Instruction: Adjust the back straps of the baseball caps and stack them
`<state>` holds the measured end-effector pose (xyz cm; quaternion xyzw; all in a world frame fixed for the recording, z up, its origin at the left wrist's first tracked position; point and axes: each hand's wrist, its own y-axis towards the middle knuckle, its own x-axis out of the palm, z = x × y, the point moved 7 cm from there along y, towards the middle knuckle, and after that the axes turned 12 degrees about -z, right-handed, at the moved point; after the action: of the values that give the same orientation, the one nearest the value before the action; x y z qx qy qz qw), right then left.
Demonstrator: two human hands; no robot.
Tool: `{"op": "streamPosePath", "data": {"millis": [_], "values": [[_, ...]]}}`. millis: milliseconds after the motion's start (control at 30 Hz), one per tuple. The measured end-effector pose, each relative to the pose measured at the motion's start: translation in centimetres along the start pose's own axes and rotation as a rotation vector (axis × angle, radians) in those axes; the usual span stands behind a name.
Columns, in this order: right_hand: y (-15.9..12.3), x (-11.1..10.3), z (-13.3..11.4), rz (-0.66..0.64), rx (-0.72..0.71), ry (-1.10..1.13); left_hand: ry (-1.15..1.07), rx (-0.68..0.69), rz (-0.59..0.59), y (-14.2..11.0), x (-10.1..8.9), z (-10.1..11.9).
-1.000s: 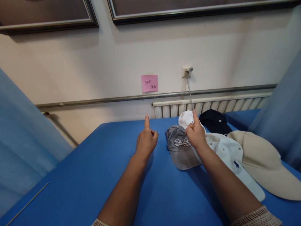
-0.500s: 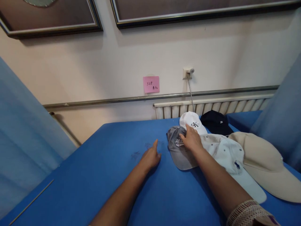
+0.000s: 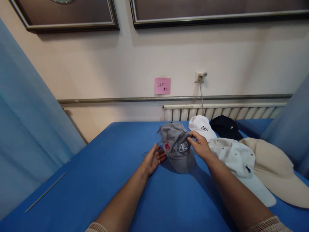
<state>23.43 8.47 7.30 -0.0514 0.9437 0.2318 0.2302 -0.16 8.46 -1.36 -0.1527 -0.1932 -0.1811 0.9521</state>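
Gray cap shifted left, right hand pinching its crown, left hand spread beside it

From where I operate, the right hand covers the end of the white lettering on the slightly blurred grey fabric baseball cap. I cannot tell whether the left hand touches it. The top edge crops the wide dark-framed picture; the right edge clips the beige long-brimmed cap. The black cap bears an emblem too small to read.
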Motion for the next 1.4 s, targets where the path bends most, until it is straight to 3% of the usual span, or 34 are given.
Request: {"op": "streamPosePath", "data": {"millis": [200,333,467,600,700,833,933,1033,1233,1400], "values": [[-0.6,0.7,2.0,-0.13,0.162,-0.229,-0.347,0.117,-0.178,-0.2,1.3,1.2],[-1.2,1.3,0.9,-0.164,0.257,-0.522,-0.471,0.168,-0.195,-0.6,2.0,1.7],[-0.2,0.4,-1.9,-0.14,0.246,-0.814,-0.431,0.205,-0.248,-1.6,3.3,2.3],[1.6,-0.7,-3.9,-0.066,0.143,-0.917,-0.233,0.207,-0.331,-2.2,5.0,1.5],[1.4,-0.6,-4.2,0.081,0.094,-0.803,-0.024,0.21,-0.267,-1.9,5.3,0.0],[-2.5,1.9,-4.4,0.252,-0.061,-0.406,0.145,0.303,-0.113,-1.0,4.8,-0.9],[-5.2,5.3,-3.7,0.138,-0.076,-0.163,0.246,0.362,-0.038,-0.5,4.3,-1.0],[-6.1,7.6,-2.4,0.025,-0.053,-0.078,0.39,0.385,0.018,-0.3,3.8,-0.9],[-4.9,8.0,1.9,-0.035,0.048,0.157,0.669,0.392,-0.014,-0.5,4.0,-0.5],[-4.6,8.1,3.6,-0.094,0.158,0.46,1.206,0.721,0.008,-2.7,6.3,2.2]]}}
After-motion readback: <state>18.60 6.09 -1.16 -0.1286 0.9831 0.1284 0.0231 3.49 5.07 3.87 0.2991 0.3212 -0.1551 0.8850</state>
